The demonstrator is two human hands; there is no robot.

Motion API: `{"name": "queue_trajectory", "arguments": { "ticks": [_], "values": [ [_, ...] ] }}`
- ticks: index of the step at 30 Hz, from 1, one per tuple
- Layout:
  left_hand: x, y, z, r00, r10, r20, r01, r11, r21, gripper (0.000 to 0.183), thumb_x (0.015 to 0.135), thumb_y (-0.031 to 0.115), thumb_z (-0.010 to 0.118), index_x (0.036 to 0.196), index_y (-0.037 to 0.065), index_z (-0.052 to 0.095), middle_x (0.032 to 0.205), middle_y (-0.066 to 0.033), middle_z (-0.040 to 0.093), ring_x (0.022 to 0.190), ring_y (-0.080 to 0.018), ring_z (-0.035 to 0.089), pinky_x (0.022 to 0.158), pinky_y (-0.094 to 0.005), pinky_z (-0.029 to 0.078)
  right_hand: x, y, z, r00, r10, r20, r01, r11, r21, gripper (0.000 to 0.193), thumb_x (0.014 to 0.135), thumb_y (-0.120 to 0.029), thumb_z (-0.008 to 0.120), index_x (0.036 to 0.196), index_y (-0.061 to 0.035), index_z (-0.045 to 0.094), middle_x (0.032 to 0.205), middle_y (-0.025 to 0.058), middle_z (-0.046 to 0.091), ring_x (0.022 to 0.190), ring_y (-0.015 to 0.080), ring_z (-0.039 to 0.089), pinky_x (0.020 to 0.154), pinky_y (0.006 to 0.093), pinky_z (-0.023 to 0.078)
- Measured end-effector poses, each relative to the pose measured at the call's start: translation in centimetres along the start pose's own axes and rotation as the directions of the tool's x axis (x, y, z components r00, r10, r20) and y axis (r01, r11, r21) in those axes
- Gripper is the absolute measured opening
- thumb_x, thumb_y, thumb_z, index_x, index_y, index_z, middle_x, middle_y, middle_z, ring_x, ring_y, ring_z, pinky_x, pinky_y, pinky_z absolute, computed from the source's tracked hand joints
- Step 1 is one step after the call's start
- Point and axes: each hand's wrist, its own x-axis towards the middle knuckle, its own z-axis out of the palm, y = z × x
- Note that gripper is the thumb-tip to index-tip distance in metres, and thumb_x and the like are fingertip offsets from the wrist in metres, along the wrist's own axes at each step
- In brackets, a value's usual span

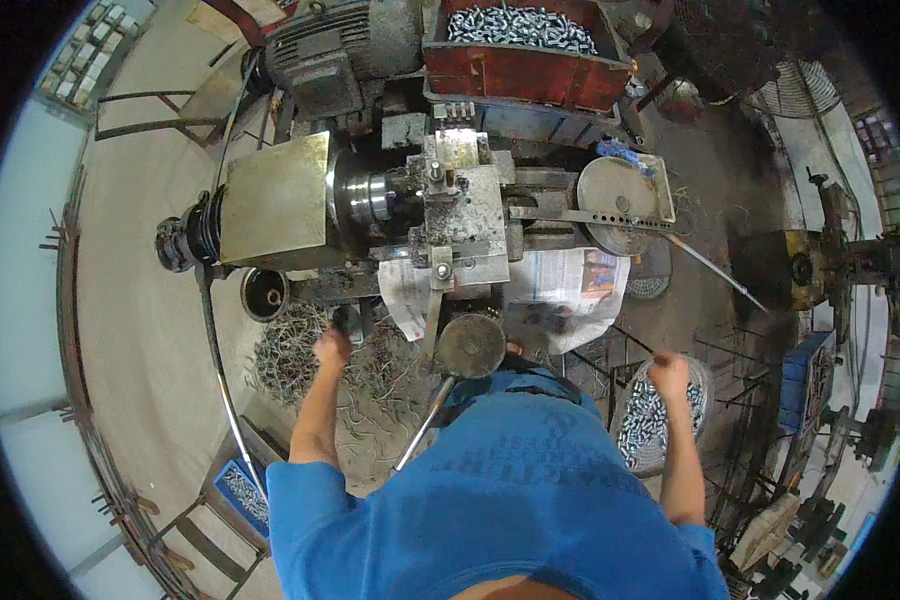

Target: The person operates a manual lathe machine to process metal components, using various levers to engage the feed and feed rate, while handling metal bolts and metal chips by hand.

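Near right hand (670, 375) | basketed metal pieces (644, 422) | left hand (332, 348) apart | can't tell grips

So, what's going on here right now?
A person in a blue cloth shirt is at a grimy grey metal machine. The left hand shows beside tangled grey metal shavings; the right hand shows over a round grey tub of small silvery metal parts. What either hand grips, if anything, is unclear.

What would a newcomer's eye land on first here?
Likely the grimy machine at upper centre, with its big yellowish housing. Next, the red bin heaped with small metal pieces, at the top edge. Then the blue shirt below, left hand and right hand spread to either side.
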Motion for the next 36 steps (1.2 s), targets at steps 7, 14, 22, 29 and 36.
{"name": "queue_trajectory", "arguments": {
  "ticks": [7, 14, 22, 29, 36],
  "values": [
    [-1.5, -0.2, -3.3, 0.982, -0.108, 0.152, 0.116, 0.992, -0.048, 0.037, 0.078, 0.041, 0.055, 0.099, 0.01, 0.06, 0.085, -0.0159, 0.064, 0.077, -0.0344, 0.062, 0.067, -0.0442, 0.05, 8.9, -29.3, -7.3, 0.635, -0.765, -0.103, 0.77, 0.619, 0.154, 0.039, 0.06, -0.014, 0.06, 0.097, -0.0009, 0.062, 0.094, 0.015, 0.062, 0.089, 0.0334, 0.057, 0.077, 0.0399, 0.046],
    [-7.5, -5.7, -21.5, 0.879, -0.4, -0.26, 0.248, 0.848, -0.469, 0.033, 0.086, 0.031, 0.052, 0.11, 0.011, 0.059, 0.086, -0.0161, 0.065, 0.078, -0.0338, 0.062, 0.067, -0.0401, 0.048, 9.0, -46.7, -0.6, 0.224, -0.967, 0.119, 0.952, 0.191, -0.238, 0.027, 0.049, -0.02, 0.062, 0.068, -0.002, 0.067, 0.099, 0.0155, 0.059, 0.099, 0.0296, 0.051, 0.092, 0.0365, 0.038],
    [-20.6, -8.5, -16.2, 0.604, -0.726, -0.328, 0.584, 0.684, -0.437, 0.052, 0.082, 0.053, 0.05, 0.081, 0.002, 0.06, 0.074, -0.0207, 0.06, 0.071, -0.0405, 0.058, 0.064, -0.0474, 0.044, 11.1, -48.2, 3.5, 0.171, -0.957, 0.236, 0.978, 0.136, -0.157, 0.017, 0.057, -0.014, 0.058, 0.066, -0.0028, 0.066, 0.079, 0.0165, 0.064, 0.086, 0.0304, 0.057, 0.081, 0.0348, 0.046],
    [-21.1, -3.3, -17.0, 0.723, -0.666, -0.184, 0.52, 0.7, -0.49, 0.042, 0.078, 0.041, 0.062, 0.07, 0.0, 0.056, 0.061, -0.0171, 0.059, 0.06, -0.0346, 0.06, 0.057, -0.0425, 0.047, 9.4, -48.5, 2.7, 0.199, -0.947, 0.253, 0.961, 0.138, -0.239, 0.016, 0.061, -0.019, 0.058, 0.067, -0.0063, 0.067, 0.076, 0.0132, 0.065, 0.088, 0.0295, 0.057, 0.09, 0.0378, 0.037],
    [-17.8, -5.1, -19.4, 0.861, -0.502, 0.082, 0.422, 0.616, -0.665, 0.027, 0.078, 0.025, 0.064, 0.07, -0.001, 0.06, 0.053, -0.0085, 0.058, 0.046, -0.0161, 0.058, 0.046, -0.0292, 0.045, 14.8, -47.1, -5.7, 0.256, -0.965, -0.066, 0.896, 0.262, -0.359, 0.025, 0.06, -0.025, 0.059, 0.071, -0.0051, 0.068, 0.077, 0.0123, 0.059, 0.088, 0.0304, 0.049, 0.092, 0.0421, 0.034]
  ]
}}
